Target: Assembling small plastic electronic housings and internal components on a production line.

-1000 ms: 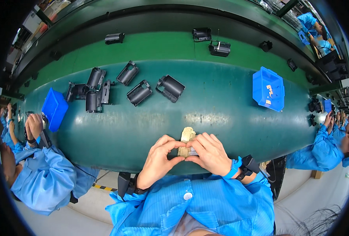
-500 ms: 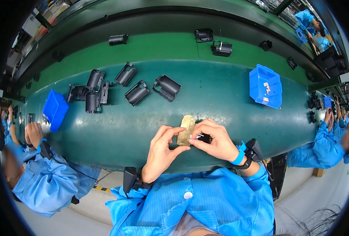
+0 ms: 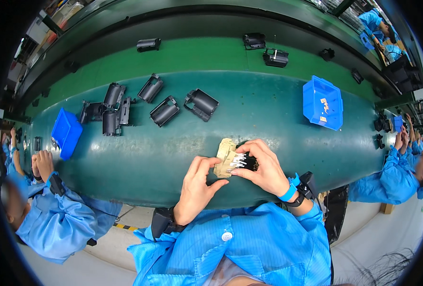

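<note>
In front of my chest, a beige moulded part (image 3: 225, 157) is held up a little over the green table. My left hand (image 3: 195, 188) has its fingers on the part's left side, with the thumb by its lower edge. My right hand (image 3: 266, 164) is closed round the right side, its thumb and forefinger at a black piece with white strips (image 3: 240, 161) that lies against the beige part. The right palm and fingers partly hide this black piece. Whether the two pieces are joined, I cannot tell.
Several black half-round housings (image 3: 165, 111) lie at the left middle of the green table (image 3: 268, 190). More housings (image 3: 276, 57) sit on the green strip at the back. One blue bin (image 3: 335, 112) with small pieces stands right, another blue bin (image 3: 67, 133) left. Co-workers (image 3: 68, 214) sit on both sides.
My right fingers have spread and shifted up slightly, so more of the white strips shows. My left hand stays at the beige part. Housings on the back strip have moved right.
</note>
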Demonstrator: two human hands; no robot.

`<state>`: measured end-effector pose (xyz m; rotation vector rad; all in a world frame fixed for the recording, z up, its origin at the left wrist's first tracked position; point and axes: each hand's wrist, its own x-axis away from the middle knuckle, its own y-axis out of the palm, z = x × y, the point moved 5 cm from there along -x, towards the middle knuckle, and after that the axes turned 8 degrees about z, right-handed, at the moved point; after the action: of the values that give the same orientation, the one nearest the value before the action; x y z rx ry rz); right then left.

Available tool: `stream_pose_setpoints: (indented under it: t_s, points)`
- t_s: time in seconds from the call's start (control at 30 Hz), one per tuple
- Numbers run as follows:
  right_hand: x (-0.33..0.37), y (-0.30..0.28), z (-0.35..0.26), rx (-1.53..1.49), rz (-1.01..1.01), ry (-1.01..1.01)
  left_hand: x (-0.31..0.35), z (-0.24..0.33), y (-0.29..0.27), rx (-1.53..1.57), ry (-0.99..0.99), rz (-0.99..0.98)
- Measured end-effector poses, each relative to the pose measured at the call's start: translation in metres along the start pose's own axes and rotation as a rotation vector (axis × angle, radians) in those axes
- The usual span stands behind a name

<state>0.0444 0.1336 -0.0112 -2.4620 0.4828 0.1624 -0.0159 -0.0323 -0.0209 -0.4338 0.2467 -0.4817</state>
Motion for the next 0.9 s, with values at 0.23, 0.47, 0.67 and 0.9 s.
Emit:
stream_pose_setpoints:
  t_s: [0.23, 0.47, 0.67, 0.9]
  points:
    - [0.004, -0.003, 0.016, -0.021, -0.067, 0.109, -0.018, -0.010, 0.006, -0.044, 0.077, -0.004]
    - [-0.009, -0.019, 0.026, -0.008, 0.011, 0.192, -0.009, 0.001, 0.008, -0.041, 0.088, -0.013]
    - [0.011, 0.000, 0.020, -0.127, -0.090, 0.338, -0.032, -0.003, 0.009, -0.170, 0.284, -0.073]
    - [0.002, -0.021, 0.034, -0.071, 0.049, 0.375, -0.048, 0.002, 0.011, -0.122, 0.358, -0.251]
